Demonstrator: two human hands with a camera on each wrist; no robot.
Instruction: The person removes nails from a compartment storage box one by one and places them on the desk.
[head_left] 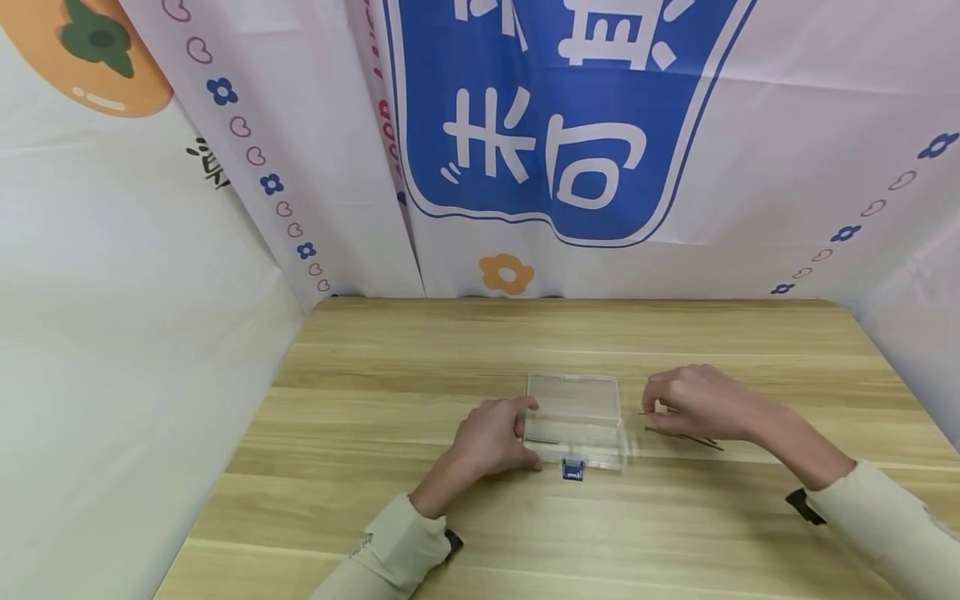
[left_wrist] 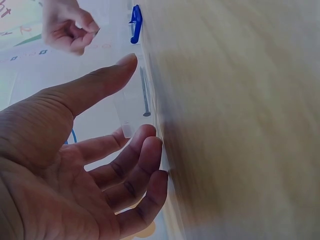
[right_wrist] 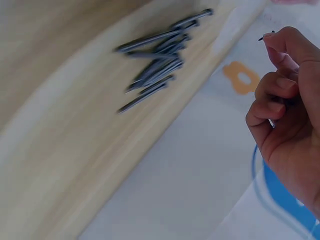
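A clear plastic box [head_left: 573, 429] with its lid laid back and a blue latch [head_left: 572, 470] at the front stands mid-table. My left hand [head_left: 491, 437] holds its left side, thumb at the front corner and fingers round the back. In the left wrist view a nail [left_wrist: 145, 95] lies inside it. Right of the box, my right hand [head_left: 697, 402] is over a loose pile of nails [right_wrist: 160, 60]. It pinches a nail whose dark tip [right_wrist: 266, 36] pokes out at the thumb; most of that nail is hidden by the fingers.
The wooden table [head_left: 337, 500] ends at the back against a white printed curtain [head_left: 465, 250]. More white sheeting [head_left: 135, 333] hangs along the left side, and sheeting closes off the right too.
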